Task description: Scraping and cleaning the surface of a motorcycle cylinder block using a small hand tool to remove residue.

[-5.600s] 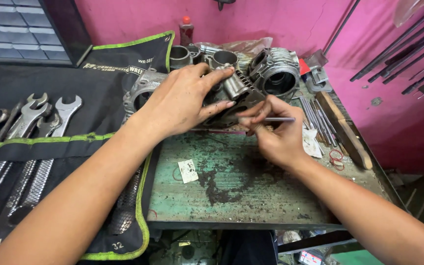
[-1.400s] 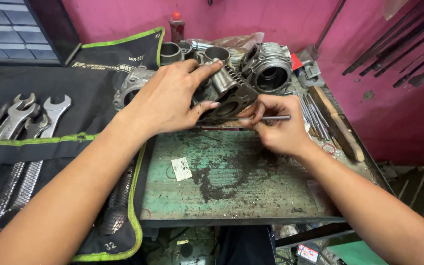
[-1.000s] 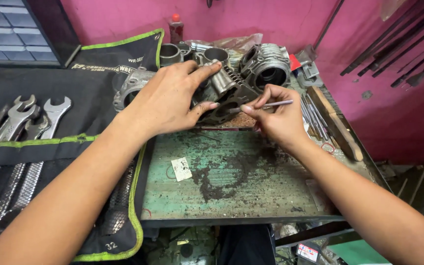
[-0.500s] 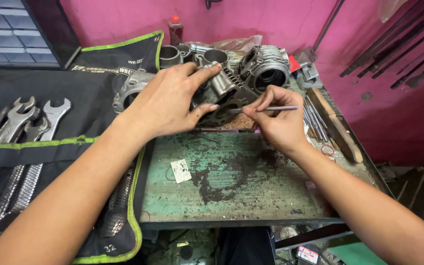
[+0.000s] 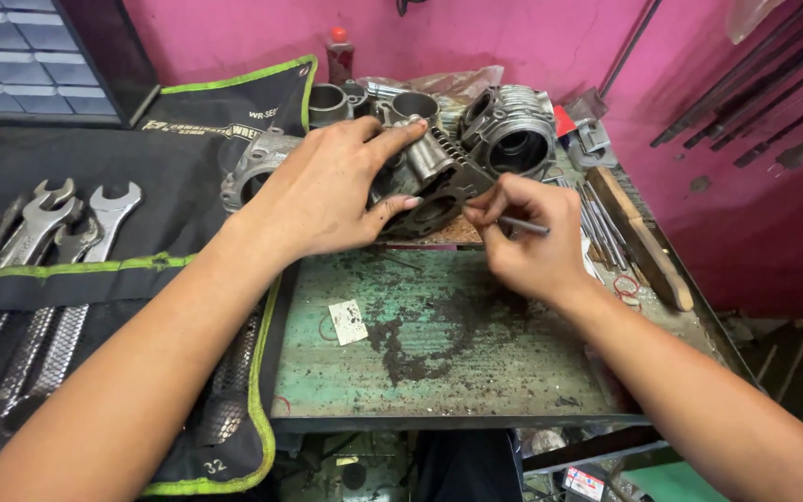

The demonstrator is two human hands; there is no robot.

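Two hands work on one engine casting (image 5: 434, 181) at the bench's (image 5: 476, 372) far edge. The left hand (image 5: 327, 191) lies over the casting, fingers clamped on its top and near face. The right hand (image 5: 527, 237) is pinched closed on a thin metal tool (image 5: 524, 226), long axis running 3 to 9 o'clock, tip toward the casting's gasket face at 10 o'clock from the fingers. The right hand is nearer that edge.

right hand (image 5: 522, 244): moved up and left from the counter's (image 5: 476, 363) front toward the engine part (image 5: 434, 181) | thin metal tool (image 5: 524, 225): shaft mostly hidden in the fist, earlier sticking out right | left hand (image 5: 327, 191): index finger stretched further over the part
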